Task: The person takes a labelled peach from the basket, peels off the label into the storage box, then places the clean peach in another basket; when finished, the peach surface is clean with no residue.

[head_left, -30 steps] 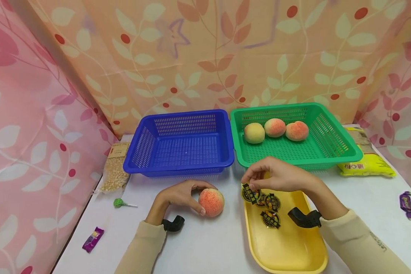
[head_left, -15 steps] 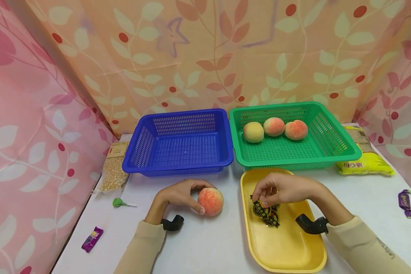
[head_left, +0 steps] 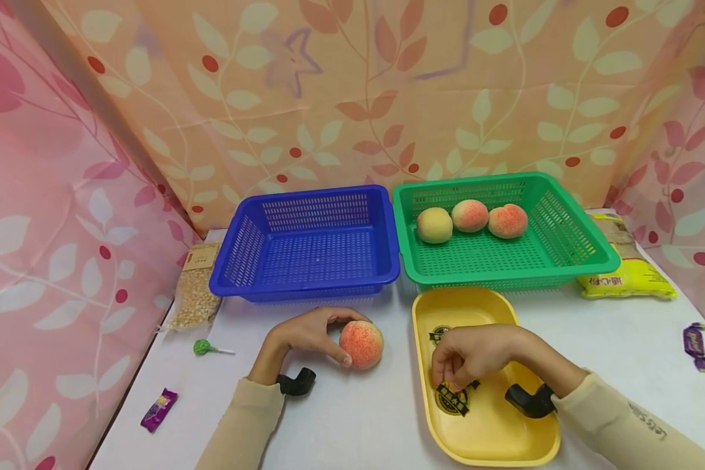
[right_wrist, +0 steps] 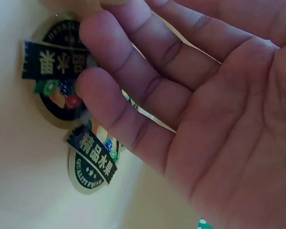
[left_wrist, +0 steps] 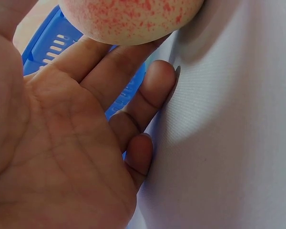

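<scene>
Peach (head_left: 361, 344) in your left hand (head_left: 308, 334) — that was how you had it, fingers (left_wrist: 115, 71) curled round the fruit from the left while it sat on the white worktop (head_left: 358, 418) just in front of the blue basket (head_left: 308, 241). Your right hand (head_left: 469, 356) was down inside the yellow tray (head_left: 493, 437), fingers bent over the round dark stickers (right_wrist: 57, 81) lying on its floor; your right wrist camera showed the fingertips touching the sheet, but whether they actually pinched a sticker could not be told. One sticker (head_left: 451, 399) showed just below your fingertips in the head view, another (head_left: 438, 336) peeked out behind the hand. Three more peaches (head_left: 471, 219) sat in a row along the far side of the green basket (head_left: 576, 258), which stood touching the blue one. Off to the left lay a bag of kernels (head_left: 194, 294), a green lollipop (head_left: 204, 348) and a purple sweet (head_left: 158, 408); to the right — a yellow packet (head_left: 628, 277) and another purple sweet (head_left: 696, 346).
</scene>
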Demonstrator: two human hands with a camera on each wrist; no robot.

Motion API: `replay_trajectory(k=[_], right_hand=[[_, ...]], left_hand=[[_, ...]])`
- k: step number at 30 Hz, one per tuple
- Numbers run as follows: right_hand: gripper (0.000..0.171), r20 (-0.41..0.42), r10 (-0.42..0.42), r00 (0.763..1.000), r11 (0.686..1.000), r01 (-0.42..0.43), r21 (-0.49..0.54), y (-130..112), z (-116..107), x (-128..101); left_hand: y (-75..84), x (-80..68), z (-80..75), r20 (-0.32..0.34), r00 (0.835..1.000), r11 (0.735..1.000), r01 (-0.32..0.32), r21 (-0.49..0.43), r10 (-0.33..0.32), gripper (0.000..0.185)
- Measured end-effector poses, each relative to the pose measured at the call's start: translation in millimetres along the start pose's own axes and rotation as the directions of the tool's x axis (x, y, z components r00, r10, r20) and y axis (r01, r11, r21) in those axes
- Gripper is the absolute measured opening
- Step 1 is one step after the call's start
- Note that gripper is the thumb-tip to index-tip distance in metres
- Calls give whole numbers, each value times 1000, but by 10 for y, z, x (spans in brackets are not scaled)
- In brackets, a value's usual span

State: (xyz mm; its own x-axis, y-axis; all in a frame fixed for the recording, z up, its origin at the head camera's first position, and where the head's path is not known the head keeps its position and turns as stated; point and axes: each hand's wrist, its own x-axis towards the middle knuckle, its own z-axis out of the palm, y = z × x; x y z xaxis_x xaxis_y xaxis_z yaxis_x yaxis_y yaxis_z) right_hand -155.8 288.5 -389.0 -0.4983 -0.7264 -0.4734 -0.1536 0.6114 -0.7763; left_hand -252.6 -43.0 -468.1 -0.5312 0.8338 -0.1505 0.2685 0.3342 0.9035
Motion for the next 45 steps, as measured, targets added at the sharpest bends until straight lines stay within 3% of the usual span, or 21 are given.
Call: replay_trajectory(k=[10,18,26,34,38,45], right_hand=[[19,-10,14,1000,996,-15,-85,-37,27,-18],[29,3,-25,1000,996,25,-82,4,6,-46],[34,22,42,999,990,-39,-135,-12,16,-53],[37,20,132,991,984,-129,-125,-63,44,-54],[35,13,118,993,982,-115,-147,-74,47,-64],[34,-31,8,999,1000,-9,-28,-65,-37,-191]], left_hand=[[17,9,-6,7,1000,1000,5,-1,-5,68],[15,10,-12,8,1000,1000,2,1,-2,67],[-5,14,-6,13,1000,1000,7,-8,-7,66],[-11,16,-10,14,1000,1000,1,-2,-1,66],[-3,14,-2,12,1000,1000,-4,1,4,67],[20,3,19,9,1000,1000,14,21,-14,65]])
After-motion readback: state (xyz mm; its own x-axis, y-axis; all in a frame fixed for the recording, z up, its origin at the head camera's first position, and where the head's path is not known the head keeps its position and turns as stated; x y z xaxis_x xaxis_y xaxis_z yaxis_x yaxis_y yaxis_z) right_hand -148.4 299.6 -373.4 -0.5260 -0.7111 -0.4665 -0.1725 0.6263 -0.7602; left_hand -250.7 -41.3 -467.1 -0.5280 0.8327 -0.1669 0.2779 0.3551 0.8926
